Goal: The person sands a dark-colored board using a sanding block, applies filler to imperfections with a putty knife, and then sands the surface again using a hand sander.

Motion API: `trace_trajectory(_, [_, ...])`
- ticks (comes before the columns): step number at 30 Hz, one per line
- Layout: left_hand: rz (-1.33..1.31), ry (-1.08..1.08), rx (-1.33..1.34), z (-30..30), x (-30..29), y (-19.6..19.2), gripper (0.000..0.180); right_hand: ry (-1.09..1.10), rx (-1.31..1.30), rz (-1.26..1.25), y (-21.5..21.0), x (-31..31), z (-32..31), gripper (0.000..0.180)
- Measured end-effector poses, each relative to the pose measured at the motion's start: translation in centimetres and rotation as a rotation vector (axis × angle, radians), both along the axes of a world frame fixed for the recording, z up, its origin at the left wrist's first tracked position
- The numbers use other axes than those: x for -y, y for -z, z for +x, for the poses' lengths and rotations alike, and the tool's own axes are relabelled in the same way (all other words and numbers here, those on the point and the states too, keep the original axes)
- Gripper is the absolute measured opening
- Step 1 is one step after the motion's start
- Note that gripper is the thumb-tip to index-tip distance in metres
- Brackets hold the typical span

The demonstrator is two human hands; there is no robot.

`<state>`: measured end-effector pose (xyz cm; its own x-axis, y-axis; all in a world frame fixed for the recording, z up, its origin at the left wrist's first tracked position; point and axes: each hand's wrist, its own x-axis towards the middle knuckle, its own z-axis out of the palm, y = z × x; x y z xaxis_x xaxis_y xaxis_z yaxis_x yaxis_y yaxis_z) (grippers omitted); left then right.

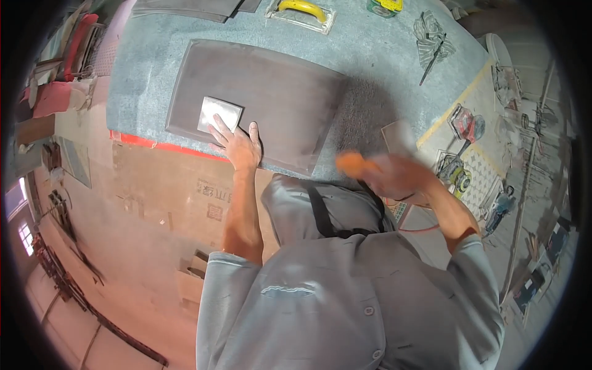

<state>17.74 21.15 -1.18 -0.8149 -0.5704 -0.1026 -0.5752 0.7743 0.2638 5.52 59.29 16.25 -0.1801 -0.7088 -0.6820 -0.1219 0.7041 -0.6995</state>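
Note:
A dark grey-brown flat panel (283, 92) lies on a blue-grey covered table. On its near left part rests a small shiny silver-white rectangular plate (217, 111). My left hand (237, 145) lies flat with its fingers spread, the fingertips on the plate and the palm on the panel's near edge. Right of the panel, my right hand (401, 176) is smeared by motion. Its fingers close round an orange object (356, 164) whose kind is too blurred to tell. A pale blurred shape (399, 137) shows just beyond that hand.
A yellow-handled hand float (302, 12) lies at the far edge, beside dark sheets (191, 7). A green-yellow tape measure (385, 6), a crumpled striped cloth (430, 34) and a thin dark tool (433, 60) lie far right. Power sanders (453, 169) stand on the right side.

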Motion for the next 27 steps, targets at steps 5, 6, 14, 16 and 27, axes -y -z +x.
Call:
trace_trajectory(5, [0.006,0.080,-0.177,1.8,1.9,2.6,0.065,0.246,-0.113,0.039,-1.0,13.4,-5.1,0.048])
trace_trajectory(6, [0.092,0.070,-0.074,1.3,1.7,0.7,0.066,0.169,-0.212,0.057,0.2,14.0,-5.6,0.047])
trace_trajectory(14, [0.071,0.059,-0.192,1.9,5.0,0.0,0.101,0.132,-0.485,0.320,-2.6,10.8,-5.8,0.090])
trace_trajectory(16, [0.063,0.052,-0.121,1.6,5.8,-0.7,0.107,0.171,-0.465,0.406,-4.9,7.3,-3.7,0.083])
trace_trajectory(27, [-0.018,0.161,-0.185,1.3,6.6,0.4,0.100,0.306,-0.065,0.304,-8.2,-5.0,4.5,0.045])
